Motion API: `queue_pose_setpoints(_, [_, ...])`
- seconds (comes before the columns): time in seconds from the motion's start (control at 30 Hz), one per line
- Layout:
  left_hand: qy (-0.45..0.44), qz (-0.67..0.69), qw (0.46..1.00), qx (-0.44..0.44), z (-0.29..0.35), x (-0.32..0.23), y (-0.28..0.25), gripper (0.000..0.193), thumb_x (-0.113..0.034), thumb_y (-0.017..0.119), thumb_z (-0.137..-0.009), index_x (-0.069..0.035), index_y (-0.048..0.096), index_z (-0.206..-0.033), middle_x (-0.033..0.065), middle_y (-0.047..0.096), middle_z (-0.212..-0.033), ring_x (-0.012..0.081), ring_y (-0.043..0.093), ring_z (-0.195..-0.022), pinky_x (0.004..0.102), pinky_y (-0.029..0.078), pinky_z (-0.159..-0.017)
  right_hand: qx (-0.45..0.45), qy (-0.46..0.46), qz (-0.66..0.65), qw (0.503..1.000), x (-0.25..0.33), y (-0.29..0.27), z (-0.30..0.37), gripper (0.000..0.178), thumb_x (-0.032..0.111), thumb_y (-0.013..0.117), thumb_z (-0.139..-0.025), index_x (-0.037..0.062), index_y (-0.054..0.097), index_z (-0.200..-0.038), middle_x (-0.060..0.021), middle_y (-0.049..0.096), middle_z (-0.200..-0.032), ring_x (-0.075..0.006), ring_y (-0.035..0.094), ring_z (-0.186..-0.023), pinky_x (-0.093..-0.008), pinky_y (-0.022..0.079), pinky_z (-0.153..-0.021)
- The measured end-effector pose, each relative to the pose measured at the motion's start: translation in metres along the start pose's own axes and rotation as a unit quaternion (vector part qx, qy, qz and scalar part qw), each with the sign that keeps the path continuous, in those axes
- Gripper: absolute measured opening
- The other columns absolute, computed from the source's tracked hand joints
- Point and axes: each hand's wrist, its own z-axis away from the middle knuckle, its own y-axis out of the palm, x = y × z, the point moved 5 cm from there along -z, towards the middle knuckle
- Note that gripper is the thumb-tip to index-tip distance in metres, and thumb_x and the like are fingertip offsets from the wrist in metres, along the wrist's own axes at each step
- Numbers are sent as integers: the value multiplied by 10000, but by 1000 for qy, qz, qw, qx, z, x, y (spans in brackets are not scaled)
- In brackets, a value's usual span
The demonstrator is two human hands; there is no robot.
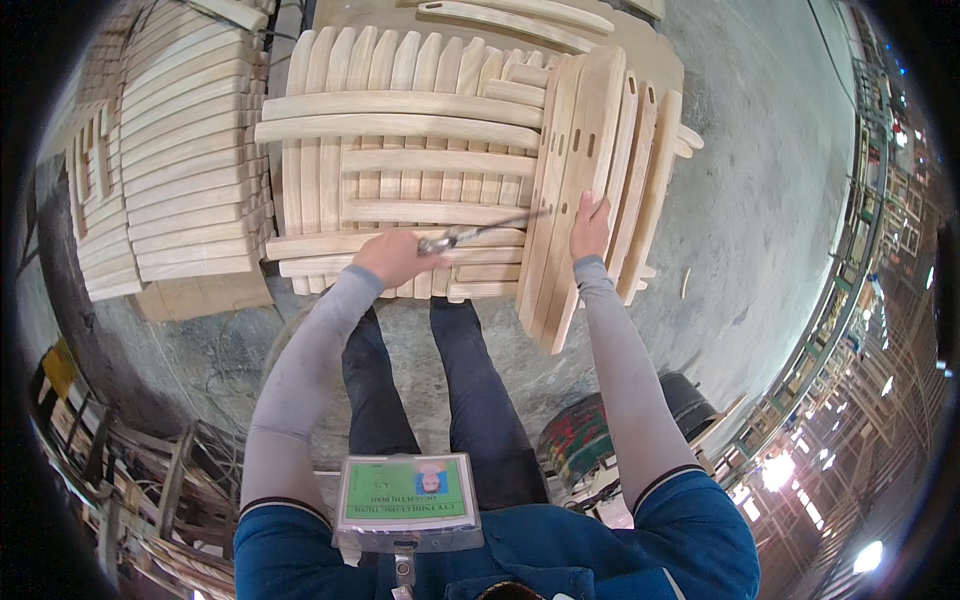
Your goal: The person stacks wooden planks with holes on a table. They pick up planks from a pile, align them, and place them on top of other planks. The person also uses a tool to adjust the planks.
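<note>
My left hand (397, 256) is closed round a silver air blow gun (437, 244), as its shape suggests. Its long thin dark nozzle points right, with the tip at the slotted wooden boards (560, 230). My right hand (590, 230) grips one pale slotted board (603, 120) at its edge, thumb on top; the fingers are partly hidden. Several such boards lie side by side, lengthwise, on the right part of a wood stack. Under and left of them, curved slats (400, 127) lie crosswise over a row of upright-lying wooden pieces (375, 65).
Another tall stack of wooden pieces (190, 170) stands to the left on cardboard (205, 296). More slats (515, 20) lie at the far side. A dark round tub (685, 405) and a red-green bundle (575, 437) sit near my right arm. Cables (200, 375) run over the concrete floor.
</note>
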Motion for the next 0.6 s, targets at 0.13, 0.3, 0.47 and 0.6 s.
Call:
queue_pose_setpoints(0.13, [-39, -10, 999, -7, 11, 9, 8, 656, -637, 546, -719, 14, 625, -695, 193, 581, -616, 338, 591, -610, 422, 452, -587, -57, -85, 50, 994, 13, -2, -17, 680, 417, 457, -842, -27, 257, -1316, -243, 381, -1285, -383, 421, -1142, -408, 345, -940])
queue_pose_setpoints(0.3, [-49, 67, 989, -122, -15, -1, 1, 622, -597, 558, -736, 19, 620, -676, 193, 583, -620, 346, 592, -624, 419, 456, -582, -69, -112, 103, 986, 13, 4, -13, 746, 320, 571, -764, -12, 219, -1333, -235, 385, -1281, -376, 457, -1100, -424, 386, -894])
queue_pose_setpoints(0.47, [-83, 54, 979, -177, -43, 13, 24, 625, -612, 528, -746, -2, 606, -631, 182, 592, -621, 338, 600, -625, 425, 466, -567, -36, -117, 177, 977, 16, 3, -9, 812, 250, 586, -734, 3, 124, -1355, -252, 375, -1274, -382, 480, -1062, -442, 421, -840])
queue_pose_setpoints(0.6, [-183, 38, 952, -243, -48, 68, 34, 552, -553, 536, -773, -7, 614, -765, 192, 603, -685, 352, 599, -676, 437, 464, -575, -48, -130, 193, 971, 18, 6, -7, 808, 220, 581, -726, 14, 120, -1358, -263, 392, -1238, -406, 493, -1020, -447, 434, -815])
